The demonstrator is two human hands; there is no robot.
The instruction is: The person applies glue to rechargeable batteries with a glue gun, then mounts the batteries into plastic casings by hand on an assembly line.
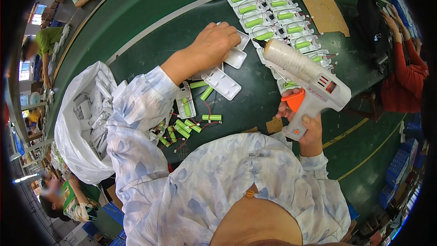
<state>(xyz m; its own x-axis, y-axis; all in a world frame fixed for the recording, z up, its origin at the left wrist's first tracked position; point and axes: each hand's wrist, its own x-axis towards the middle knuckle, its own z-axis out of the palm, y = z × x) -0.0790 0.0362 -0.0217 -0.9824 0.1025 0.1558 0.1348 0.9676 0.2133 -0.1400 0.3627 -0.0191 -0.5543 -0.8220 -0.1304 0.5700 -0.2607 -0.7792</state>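
Note:
My right hand (306, 125) grips a white glue gun (321, 95) by its handle, fingers by the orange trigger (293, 99). The gun's barrel is wrapped in clear film, and its dark nozzle (260, 43) points up and left toward rows of white plastic shells (255, 32) holding green battery cells (253, 23) with thin wires. My left hand (217, 43) is closed, with bent fingers, over several empty white shells (236, 58); its fingertips and whatever they hold are hidden. Nearer me lies another empty white shell (223, 85).
Loose wired green cells (182, 130) lie near my body. On the left stands a white plastic bag (75, 143) full of white parts. Brown cardboard (321, 9) lies at the far right, near a black bag (371, 27) and a person in red (405, 82). Other people sit along the left.

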